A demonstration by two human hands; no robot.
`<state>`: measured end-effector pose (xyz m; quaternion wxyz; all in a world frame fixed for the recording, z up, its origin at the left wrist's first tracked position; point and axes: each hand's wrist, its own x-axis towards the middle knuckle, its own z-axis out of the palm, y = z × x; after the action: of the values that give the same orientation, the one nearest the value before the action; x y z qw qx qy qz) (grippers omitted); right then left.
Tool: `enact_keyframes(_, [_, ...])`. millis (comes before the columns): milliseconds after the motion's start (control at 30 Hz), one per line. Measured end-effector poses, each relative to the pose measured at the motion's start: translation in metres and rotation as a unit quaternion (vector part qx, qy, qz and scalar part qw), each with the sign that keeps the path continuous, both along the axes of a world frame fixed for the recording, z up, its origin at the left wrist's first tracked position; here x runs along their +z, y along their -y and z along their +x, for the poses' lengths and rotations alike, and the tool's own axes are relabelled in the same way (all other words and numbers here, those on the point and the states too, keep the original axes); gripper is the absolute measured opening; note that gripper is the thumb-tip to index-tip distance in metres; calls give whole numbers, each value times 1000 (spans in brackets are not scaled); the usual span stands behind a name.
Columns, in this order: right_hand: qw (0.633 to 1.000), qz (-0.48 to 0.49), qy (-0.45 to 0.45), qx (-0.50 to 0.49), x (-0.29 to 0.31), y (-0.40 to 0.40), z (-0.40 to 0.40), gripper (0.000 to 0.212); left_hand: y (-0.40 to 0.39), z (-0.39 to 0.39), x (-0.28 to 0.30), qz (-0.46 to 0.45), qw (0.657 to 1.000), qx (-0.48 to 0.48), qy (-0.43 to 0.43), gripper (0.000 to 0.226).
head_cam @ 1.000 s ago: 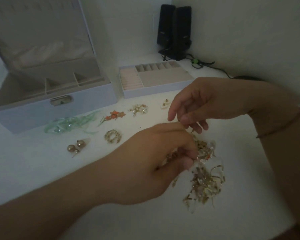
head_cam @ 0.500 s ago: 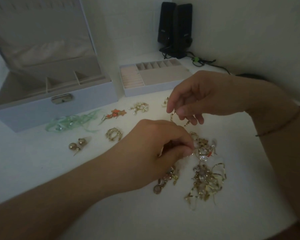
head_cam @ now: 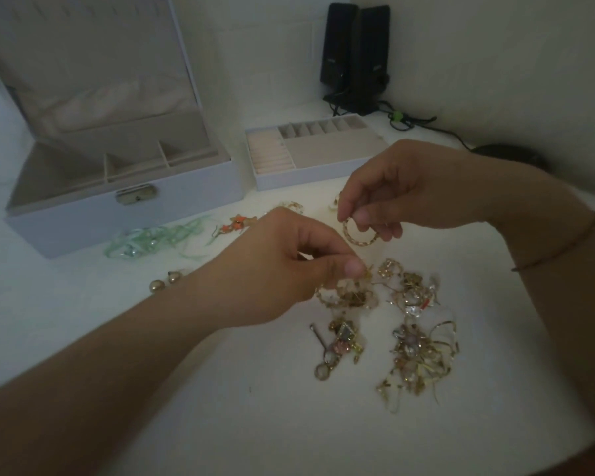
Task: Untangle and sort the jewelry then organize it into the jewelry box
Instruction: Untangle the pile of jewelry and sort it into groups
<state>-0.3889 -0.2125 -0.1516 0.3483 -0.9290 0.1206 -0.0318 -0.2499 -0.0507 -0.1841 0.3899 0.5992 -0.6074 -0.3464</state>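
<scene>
- You are working with two hands over a white table (head_cam: 220,424) that is carrying one open pale-blue jewelry box (head_cam: 124,214), one pale-blue divided tray insert (head_cam: 310,173) beside it, two black speakers (head_cam: 354,53) at the back, two round bronze ball earrings (head_cam: 165,281), one green ribbon-like piece (head_cam: 152,238), one orange flower piece (head_cam: 236,225), and one loose tangle of gold jewelry (head_cam: 413,324).
- Your right hand (head_cam: 402,190) is pinching one gold chain-link hoop (head_cam: 359,235) between thumb and forefinger; the hoop is hanging just below those fingertips, lifted clear of the tangle.
- Your left hand (head_cam: 279,266) is pinching a gold piece (head_cam: 344,293) at the tangle's upper-left edge, thumb pressed against curled fingers; that piece is sitting directly under your fingertips.
- Compared with half a second ago, your hands are standing further apart, and the hoop is now showing as a full ring, separated from the heap.
</scene>
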Motion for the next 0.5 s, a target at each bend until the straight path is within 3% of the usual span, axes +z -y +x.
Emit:
enact_keyframes(300, [1000, -18, -3, -19, -1, -2, 2, 13, -2, 7, 3, 48, 995, -24, 83, 20])
enact_keyframes(500, [1000, -14, -1, -24, 1, -4, 1, 13, 0, 20, 8, 28, 999, -13, 22, 35])
